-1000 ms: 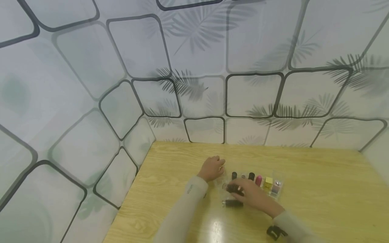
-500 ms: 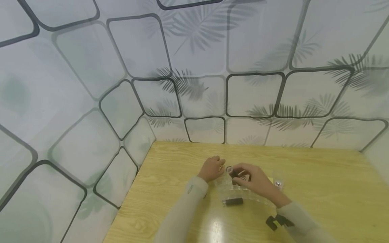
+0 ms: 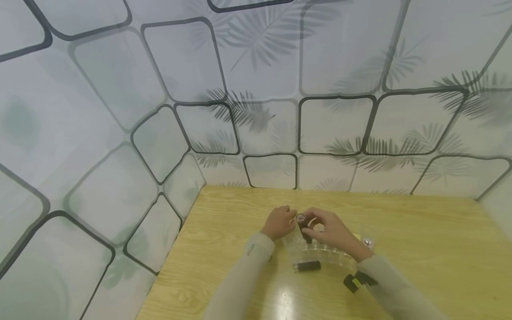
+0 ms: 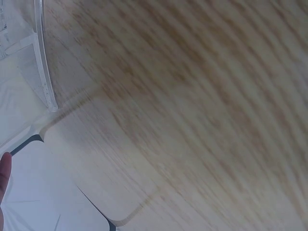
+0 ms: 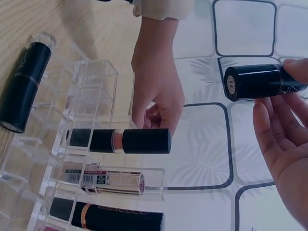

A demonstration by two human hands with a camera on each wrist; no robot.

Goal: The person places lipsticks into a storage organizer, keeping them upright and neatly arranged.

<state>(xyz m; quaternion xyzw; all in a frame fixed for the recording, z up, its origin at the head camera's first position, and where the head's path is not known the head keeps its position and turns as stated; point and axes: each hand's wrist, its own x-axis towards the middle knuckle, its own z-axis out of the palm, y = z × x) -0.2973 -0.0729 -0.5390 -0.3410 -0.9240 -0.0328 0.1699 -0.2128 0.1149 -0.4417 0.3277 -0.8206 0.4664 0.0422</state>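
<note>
My right hand (image 3: 330, 229) pinches a black lipstick (image 3: 305, 231) between thumb and fingers. In the right wrist view this lipstick (image 5: 255, 83) is raised, a round label on its end turned to the camera. My left hand (image 3: 278, 222) grips the left end of a clear tiered lipstick organizer (image 3: 336, 257); its fingers (image 5: 166, 113) curl at the clear wall. A black lipstick (image 5: 147, 140), a clear lip gloss tube (image 5: 115, 180) and another black lipstick (image 5: 120, 216) stand in the organizer's slots. The right hand hides part of the back row in the head view.
Another black lipstick (image 3: 307, 266) with a clear end lies on the wooden table (image 3: 432, 258) in front of the organizer. A silver-topped item (image 3: 367, 242) stands at the organizer's right end. Patterned wall covering (image 3: 272, 171) rises behind the table.
My right hand has lifted the black lipstick from over the organizer's front left, carrying it backward to the left hand and tilting it more upright. The left hand has stayed in place.
</note>
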